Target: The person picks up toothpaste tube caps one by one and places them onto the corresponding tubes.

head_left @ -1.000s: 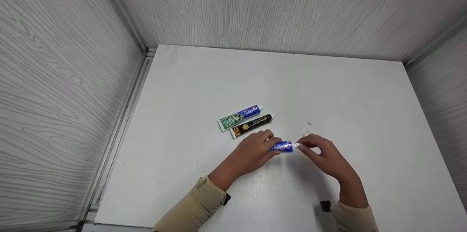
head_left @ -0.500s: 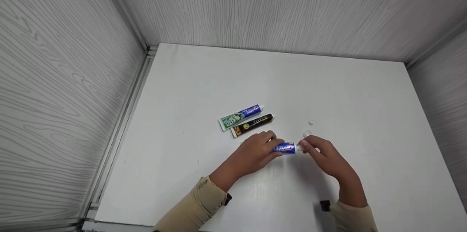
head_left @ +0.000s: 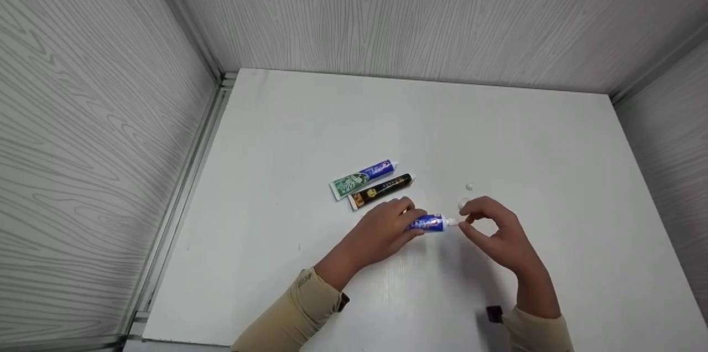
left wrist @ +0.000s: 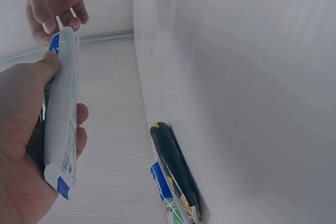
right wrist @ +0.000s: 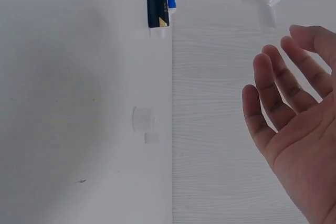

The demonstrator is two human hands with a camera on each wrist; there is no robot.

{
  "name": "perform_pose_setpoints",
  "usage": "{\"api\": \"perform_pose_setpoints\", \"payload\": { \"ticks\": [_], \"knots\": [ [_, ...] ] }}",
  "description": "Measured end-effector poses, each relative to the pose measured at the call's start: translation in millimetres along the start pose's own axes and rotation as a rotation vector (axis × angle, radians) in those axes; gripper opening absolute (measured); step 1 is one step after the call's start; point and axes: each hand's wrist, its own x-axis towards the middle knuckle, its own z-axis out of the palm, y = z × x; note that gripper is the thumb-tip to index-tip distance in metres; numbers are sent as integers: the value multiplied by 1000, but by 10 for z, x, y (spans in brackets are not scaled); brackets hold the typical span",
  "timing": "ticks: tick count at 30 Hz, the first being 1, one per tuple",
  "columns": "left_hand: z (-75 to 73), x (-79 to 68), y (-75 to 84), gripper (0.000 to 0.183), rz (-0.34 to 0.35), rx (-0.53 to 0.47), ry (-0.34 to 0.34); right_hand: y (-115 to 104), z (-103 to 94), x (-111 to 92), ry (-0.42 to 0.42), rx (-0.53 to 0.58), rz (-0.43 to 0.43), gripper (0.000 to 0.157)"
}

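Note:
My left hand (head_left: 385, 230) grips a blue toothpaste tube (head_left: 430, 223) round its body, thumb on one side and fingers on the other. In the left wrist view, the white back of the tube (left wrist: 64, 103) shows, with its narrow end up. That narrow white tip (right wrist: 266, 17) points toward my right hand (head_left: 498, 233). The right hand's thumb and forefinger are apart, right beside the tip. In the right wrist view, the right hand's fingers (right wrist: 265, 69) are loosely bent with nothing between them.
Left of the held tube lie a green-and-blue toothpaste tube (head_left: 363, 179) and a black toothpaste tube (head_left: 381, 190), side by side. A small white cap (head_left: 469, 186) and a wider round white cap (right wrist: 144, 119) lie on the white table (head_left: 298, 119). Grey wood-grain panels (head_left: 387, 14) surround the table.
My right thumb and forefinger were at the white tip, and have let go and moved slightly right, spreading apart. The left hand keeps its hold on the tube, nearly still.

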Motion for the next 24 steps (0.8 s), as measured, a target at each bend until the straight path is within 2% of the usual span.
{"api": "perform_pose_setpoints", "payload": {
  "ticks": [3, 7, 17, 24],
  "knots": [
    [-9, -2, 0, 40, 6, 4, 0, -32, 16, 8, -15, 37, -21, 37],
    [-21, -12, 10, 40, 8, 6, -7, -54, 45, 11, -49, 64, -40, 34],
    [-9, -18, 13, 40, 19, 18, -3, -1, 52, 19, -103, 50, -45, 34],
    [-22, -34, 21, 39, 42, 29, 3, 25, 29, 15, -164, 34, 18, 21]
  ]
}}
